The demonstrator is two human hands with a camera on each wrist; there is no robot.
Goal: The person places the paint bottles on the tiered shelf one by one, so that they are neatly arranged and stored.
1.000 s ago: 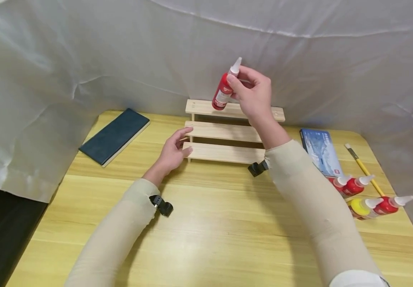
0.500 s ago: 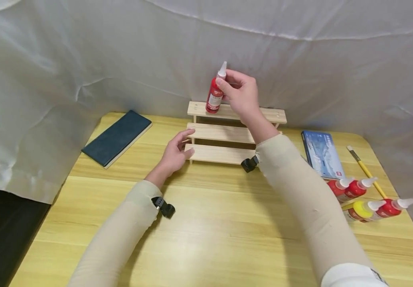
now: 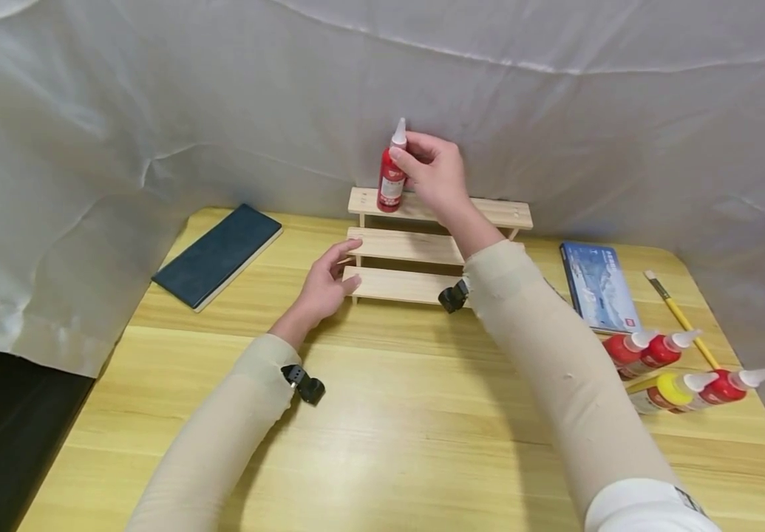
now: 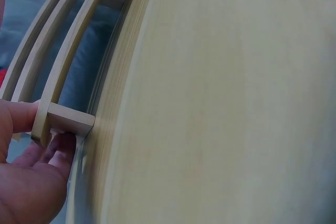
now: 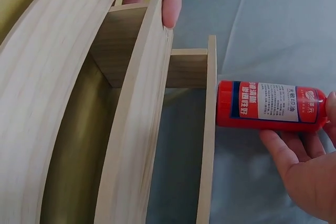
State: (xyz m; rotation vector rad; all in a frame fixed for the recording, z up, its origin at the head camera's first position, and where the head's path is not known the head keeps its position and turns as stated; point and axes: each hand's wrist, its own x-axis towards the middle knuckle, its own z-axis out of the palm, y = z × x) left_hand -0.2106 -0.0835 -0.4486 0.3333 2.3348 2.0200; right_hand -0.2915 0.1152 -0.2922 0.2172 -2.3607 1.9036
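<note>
A three-tier wooden stand (image 3: 409,285) is at the back of the table. My left hand (image 3: 321,290) grips its left end, thumb at the lowest plank and a finger on the middle one; the left wrist view shows other fingers curled by the side support (image 4: 71,119). With my right hand (image 3: 437,174) I pinch a red bottle (image 3: 392,177) near its neck, under the white pointed cap. The bottle is upright at the left of the top plank (image 3: 475,210). In the right wrist view the bottle's base (image 5: 224,103) meets that plank.
A dark notebook (image 3: 218,255) lies on the left. To the right are a blue box (image 3: 599,287), a yellow-handled paintbrush (image 3: 681,314), several red bottles (image 3: 660,351) and a yellow-topped one (image 3: 673,388). Grey cloth (image 3: 276,89) hangs behind the table.
My right hand has moved left and down with the red bottle, bringing it from above the stand onto the top plank and more upright. My left hand stays at the stand.
</note>
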